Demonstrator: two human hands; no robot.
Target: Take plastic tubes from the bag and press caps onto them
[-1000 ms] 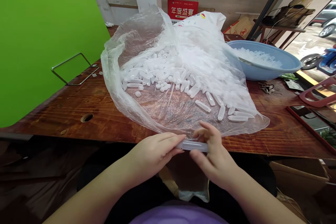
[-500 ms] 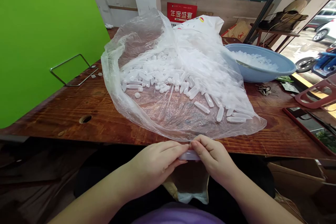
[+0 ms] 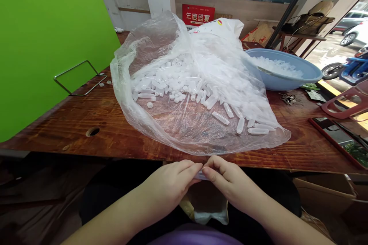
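Just past the table's front edge, my left hand (image 3: 175, 182) is closed around a small translucent plastic tube (image 3: 201, 176), most of which the fingers cover. My right hand (image 3: 222, 176) pinches at the tube's right end with thumb and forefinger; the exact contact is partly hidden. Beyond the hands, a large clear plastic bag (image 3: 186, 145) lies open on the table. Inside it are many loose whitish tubes (image 3: 220, 118) and short caps (image 3: 150, 105). Below my hands, an open bag or box (image 3: 211, 216) rests between the legs.
A blue basin (image 3: 287, 82) with more translucent pieces stands at the right rear of the wooden table (image 3: 115, 138). Near it lie keys (image 3: 287, 98) and a red-edged phone-like slab (image 3: 339, 138). A green panel (image 3: 51, 46) with a wire handle (image 3: 80, 78) stands left.
Both hands have moved slightly down and left with the tube. Less of the tube shows between the fingers now. The bag and basin remain in place.
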